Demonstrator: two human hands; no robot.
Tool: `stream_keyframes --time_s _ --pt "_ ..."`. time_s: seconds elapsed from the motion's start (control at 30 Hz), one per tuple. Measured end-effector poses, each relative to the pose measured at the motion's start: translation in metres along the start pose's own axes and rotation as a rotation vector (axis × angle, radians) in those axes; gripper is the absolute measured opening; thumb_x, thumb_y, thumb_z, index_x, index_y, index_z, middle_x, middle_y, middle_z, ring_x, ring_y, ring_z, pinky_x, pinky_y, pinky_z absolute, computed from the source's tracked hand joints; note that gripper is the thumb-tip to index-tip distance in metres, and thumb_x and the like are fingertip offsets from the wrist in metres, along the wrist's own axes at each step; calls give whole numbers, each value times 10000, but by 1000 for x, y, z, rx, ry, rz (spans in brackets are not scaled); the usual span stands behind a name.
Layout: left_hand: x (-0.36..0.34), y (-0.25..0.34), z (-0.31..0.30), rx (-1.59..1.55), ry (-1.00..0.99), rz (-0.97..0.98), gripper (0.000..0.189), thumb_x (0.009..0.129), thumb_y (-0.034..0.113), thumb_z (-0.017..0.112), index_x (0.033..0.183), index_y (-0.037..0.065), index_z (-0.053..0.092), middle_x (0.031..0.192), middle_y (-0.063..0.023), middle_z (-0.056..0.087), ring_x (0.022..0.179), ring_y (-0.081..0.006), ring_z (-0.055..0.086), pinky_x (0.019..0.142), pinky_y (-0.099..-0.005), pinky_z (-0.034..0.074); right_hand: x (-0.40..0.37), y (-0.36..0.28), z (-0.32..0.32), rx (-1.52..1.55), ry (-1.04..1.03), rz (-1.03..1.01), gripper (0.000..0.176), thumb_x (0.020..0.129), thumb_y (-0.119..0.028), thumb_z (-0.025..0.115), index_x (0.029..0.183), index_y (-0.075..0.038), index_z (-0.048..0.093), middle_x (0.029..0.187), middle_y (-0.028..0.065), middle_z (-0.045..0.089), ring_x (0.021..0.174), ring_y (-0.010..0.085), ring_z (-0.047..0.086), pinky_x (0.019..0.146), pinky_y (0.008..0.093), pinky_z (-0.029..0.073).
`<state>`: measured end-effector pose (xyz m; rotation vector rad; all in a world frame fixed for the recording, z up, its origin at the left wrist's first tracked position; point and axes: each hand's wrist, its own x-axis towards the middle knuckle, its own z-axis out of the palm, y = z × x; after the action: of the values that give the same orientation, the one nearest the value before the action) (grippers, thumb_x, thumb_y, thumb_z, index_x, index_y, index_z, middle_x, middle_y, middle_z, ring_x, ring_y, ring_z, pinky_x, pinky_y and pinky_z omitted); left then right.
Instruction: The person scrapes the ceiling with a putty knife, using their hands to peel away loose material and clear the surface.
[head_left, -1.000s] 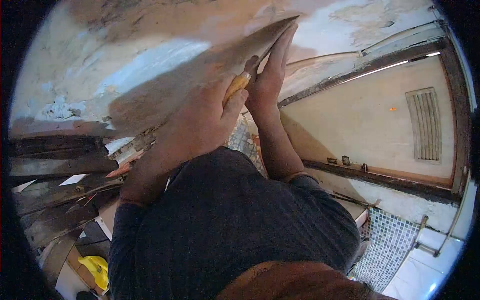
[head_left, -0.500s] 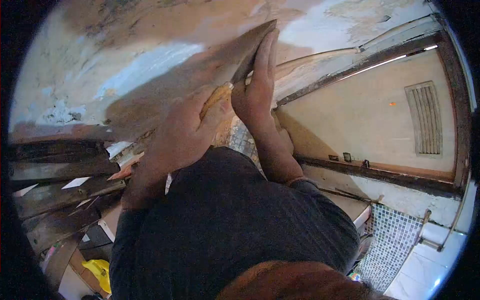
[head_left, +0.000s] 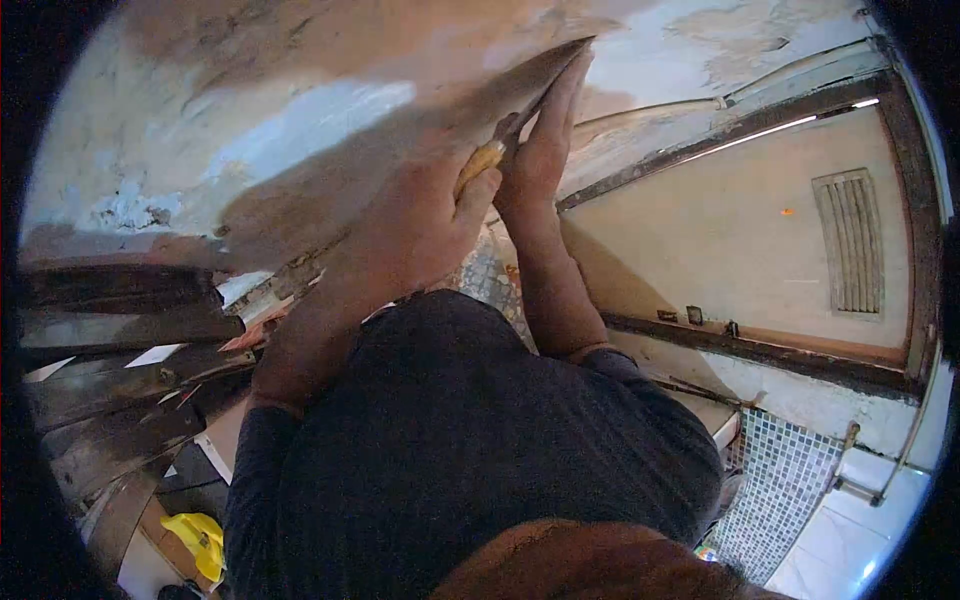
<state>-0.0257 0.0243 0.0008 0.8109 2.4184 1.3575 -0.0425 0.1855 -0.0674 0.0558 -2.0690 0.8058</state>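
My left hand [head_left: 430, 210] is wrapped round the yellowish handle [head_left: 480, 165] of a trowel. Its dark, pointed blade [head_left: 545, 72] reaches up and to the right, close against a patchy plaster wall [head_left: 340, 120]. My right hand [head_left: 545, 150] lies along the blade's right side, fingers stretched out flat toward the tip. Part of the blade is hidden behind the right hand. A broad shadow spreads over the plaster beside the tool.
At the right is a pale panel [head_left: 720, 240] in a dark wooden frame, with a slatted vent [head_left: 850, 240]. Dark wooden boards [head_left: 120, 340] jut out at the left. Mosaic tiles [head_left: 780, 490] show at lower right, a yellow item [head_left: 198, 540] at lower left.
Both hands have slid to the right along the wall together with the trowel, the blade tip ending further right and slightly higher. The grip looks the same.
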Motion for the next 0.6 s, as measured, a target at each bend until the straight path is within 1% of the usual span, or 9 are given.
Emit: stream_keyframes --time_s 0.07,0.13,0.17,0.33,0.37,0.4,0.43,0.53,0.6 --pt "-3 -1 -2 -1 -13 1 374 959 285 556 1160 -28 592 922 -308 646 916 -470 636 789 -519 488 0 -2 0 -5 18 -2 872 843 -52 578 1527 70 51 1565 356 97 1456 500 134 1197 487 159" --pt "-11 2 -4 15 67 63 367 958 293 554 1141 -22 597 909 -305 647 906 -475 632 784 -529 488 -2 -6 -2 4 -15 29 814 913 -170 556 1538 48 83 1587 304 123 1472 443 161 1188 466 204" --pt "-7 2 -2 14 64 67 367 958 293 554 1141 -22 597 909 -305 647 906 -475 632 784 -529 488 -4 -2 1 -5 11 15 818 911 -183 556 1537 50 86 1586 300 138 1468 439 180 1183 464 216" --pt "8 1 3 -12 -61 -13 364 955 291 556 1148 -14 601 908 -307 645 906 -475 630 795 -536 486 4 5 -4 -36 35 36 829 925 -244 581 1540 39 102 1580 292 179 1464 422 213 1176 457 232" --pt "5 1 3 -19 -55 -7 364 955 291 556 1148 -14 601 908 -307 645 906 -475 630 795 -536 486 3 3 -5 -18 2 45 833 891 -155 582 1528 66 94 1575 318 142 1465 449 172 1189 458 196" --pt "-1 1 3 -23 5 48 364 954 290 556 1143 -17 601 906 -309 643 903 -475 629 792 -536 486 3 2 -8 -1 -34 56 843 856 -66 583 1517 93 86 1571 343 105 1466 476 131 1203 460 161" --pt "-3 1 2 -22 66 106 364 953 290 556 1139 -20 601 904 -311 642 901 -475 629 790 -537 486 5 3 -9 -4 -33 48 843 856 -66 583 1517 93 86 1571 343 105 1466 476 131 1203 460 161" --pt "15 -5 10 6 5 132 366 956 285 552 1142 -27 596 914 -314 640 904 -476 629 792 -529 486 7 7 -9 7 -13 13 845 854 -67 587 1517 93 88 1573 336 114 1467 469 139 1205 453 156" --pt "20 -4 15 -11 32 167 366 957 280 550 1151 -27 593 920 -316 638 909 -479 626 794 -527 486 13 10 -12 -39 20 30 806 853 -35 541 1512 102 97 1572 336 123 1468 465 140 1205 451 152"
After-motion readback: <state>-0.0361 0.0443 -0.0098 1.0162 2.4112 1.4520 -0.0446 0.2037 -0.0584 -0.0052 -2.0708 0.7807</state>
